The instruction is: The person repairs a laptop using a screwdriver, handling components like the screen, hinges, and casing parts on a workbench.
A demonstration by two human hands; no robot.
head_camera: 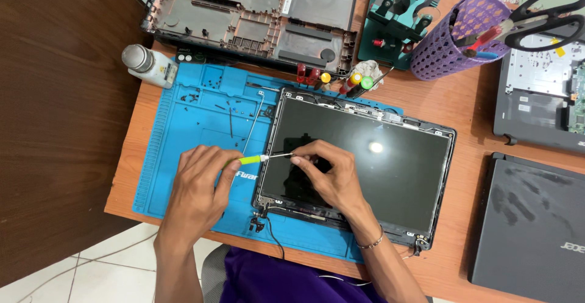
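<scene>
Purple garment [274, 278] at the bottom edge, nearest the camera, beneath both forearms

Left hand [201, 181]: fingers closed around the green handle of a small screwdriver [259, 159], held level, shaft pointing rightward across the left edge of the screen

Right hand [326, 172]: thumb and forefinger pinched on the screwdriver's metal shaft near its tip, palm resting on the dark glass; thin bracelet [372, 242] at the wrist

Laptop screen panel [390, 169]: lying flat, face up, directly under the grip, its left edge overlapping the blue mat, the rest on the wooden table [451, 102]; loose cable [274, 236] trailing from its near left corner, below the grip

Blue silicone work mat [189, 126]: under and left of the grip, small black screws [189, 97] scattered in its moulded trays beyond the left hand

White bottle with grey cap [146, 64]: lying on its side, far left of the grip, at the mat's far corner

Laptop bottom case [256, 16]: beyond the grip, inner side up

Spare screwdrivers [335, 80] with red, yellow and green caps: just beyond the panel's far edge

Purple mesh holder [457, 41] with black scissors [542, 19]: far right of the grip

Closed grey laptop [530, 224]: right of the grip, well apart
</scene>
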